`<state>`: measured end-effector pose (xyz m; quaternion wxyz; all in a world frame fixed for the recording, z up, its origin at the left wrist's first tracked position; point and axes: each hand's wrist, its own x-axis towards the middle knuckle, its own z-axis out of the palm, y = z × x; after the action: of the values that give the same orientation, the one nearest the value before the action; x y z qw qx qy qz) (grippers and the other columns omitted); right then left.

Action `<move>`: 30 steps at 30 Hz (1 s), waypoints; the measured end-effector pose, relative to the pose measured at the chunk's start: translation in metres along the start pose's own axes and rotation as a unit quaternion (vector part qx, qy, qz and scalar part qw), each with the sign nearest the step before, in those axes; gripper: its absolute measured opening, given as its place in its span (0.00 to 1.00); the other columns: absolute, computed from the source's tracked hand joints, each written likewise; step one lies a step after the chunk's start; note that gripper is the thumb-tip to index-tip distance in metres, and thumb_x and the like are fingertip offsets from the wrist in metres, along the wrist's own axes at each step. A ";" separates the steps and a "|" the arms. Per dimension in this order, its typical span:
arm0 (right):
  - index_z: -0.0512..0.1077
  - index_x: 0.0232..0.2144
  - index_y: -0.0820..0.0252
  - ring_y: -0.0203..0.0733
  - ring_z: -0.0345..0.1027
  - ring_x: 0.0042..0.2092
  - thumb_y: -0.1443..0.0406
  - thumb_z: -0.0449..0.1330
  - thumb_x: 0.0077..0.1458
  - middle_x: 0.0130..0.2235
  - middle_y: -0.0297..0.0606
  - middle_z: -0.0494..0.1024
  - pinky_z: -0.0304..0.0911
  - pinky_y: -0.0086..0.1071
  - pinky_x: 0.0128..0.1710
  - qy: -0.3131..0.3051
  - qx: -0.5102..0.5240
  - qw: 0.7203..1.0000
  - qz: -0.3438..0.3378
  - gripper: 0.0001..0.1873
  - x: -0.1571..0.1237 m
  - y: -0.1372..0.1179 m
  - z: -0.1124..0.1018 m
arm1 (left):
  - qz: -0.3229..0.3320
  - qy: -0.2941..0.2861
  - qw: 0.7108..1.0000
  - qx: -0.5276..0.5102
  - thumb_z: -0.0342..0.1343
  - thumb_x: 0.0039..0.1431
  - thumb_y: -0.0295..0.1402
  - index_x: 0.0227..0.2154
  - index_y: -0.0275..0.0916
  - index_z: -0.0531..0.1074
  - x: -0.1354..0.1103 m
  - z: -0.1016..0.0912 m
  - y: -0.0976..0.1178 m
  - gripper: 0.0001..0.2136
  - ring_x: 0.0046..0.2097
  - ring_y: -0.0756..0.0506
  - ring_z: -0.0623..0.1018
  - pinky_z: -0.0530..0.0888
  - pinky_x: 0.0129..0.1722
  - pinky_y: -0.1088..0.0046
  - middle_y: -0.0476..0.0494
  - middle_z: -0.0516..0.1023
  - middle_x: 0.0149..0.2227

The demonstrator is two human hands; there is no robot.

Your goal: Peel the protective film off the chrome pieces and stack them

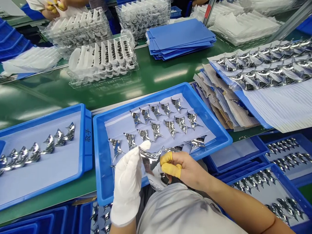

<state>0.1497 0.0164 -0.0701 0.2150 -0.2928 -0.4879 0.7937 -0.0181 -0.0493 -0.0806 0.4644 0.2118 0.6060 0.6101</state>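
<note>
My left hand (126, 182), in a white glove, and my right hand (180, 169), with yellow finger cots on two fingers, both grip a curved mirror-silver foil piece (152, 165) above the near edge of a blue plastic tray (141, 99). The piece's shiny surface reflects its surroundings. Its lower part is partly hidden behind my fingers. In the tray, several similar silver pieces (156, 130) lie in rows on a pale lavender sheet (117, 125), close to my hands.
A green conveyor belt (48, 94) runs behind the trays. Another blue tray (85, 143) of silver pieces stands to the left, and more lie at the right. Clear blister trays (102, 58) and stacked blue sheets (180, 39) stand beyond. A co-worker's hands (52, 6) are at the top left.
</note>
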 end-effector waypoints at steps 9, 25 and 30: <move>0.69 0.25 0.62 0.30 0.64 0.24 0.57 0.68 0.51 0.23 0.28 0.69 0.62 0.26 0.26 0.016 0.075 0.996 0.047 0.16 0.004 -0.001 -0.002 | 0.023 -0.005 0.994 0.105 0.56 0.60 0.49 0.45 0.42 0.79 0.001 -0.009 -0.002 0.19 0.53 0.38 0.77 0.74 0.56 0.61 0.42 0.81 0.49; 0.72 0.27 0.63 0.30 0.66 0.22 0.61 0.69 0.51 0.25 0.29 0.73 0.65 0.25 0.23 0.014 0.122 0.992 0.039 0.12 0.004 0.002 0.002 | -0.062 -0.057 0.996 -0.002 0.62 0.59 0.40 0.57 0.43 0.72 -0.004 0.013 0.012 0.23 0.43 0.44 0.80 0.77 0.43 0.71 0.41 0.80 0.50; 0.70 0.27 0.62 0.31 0.66 0.22 0.58 0.67 0.54 0.22 0.29 0.71 0.64 0.25 0.23 0.007 0.178 0.983 0.040 0.14 0.005 0.005 0.005 | -0.029 -0.010 0.999 -0.012 0.66 0.54 0.39 0.46 0.42 0.78 -0.002 0.018 0.012 0.17 0.40 0.47 0.80 0.76 0.40 0.75 0.44 0.81 0.46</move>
<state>0.1419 0.0140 -0.0741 0.2354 -0.2744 -0.3249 0.8739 -0.0054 -0.0393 -0.0657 0.4908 0.1945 0.5996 0.6014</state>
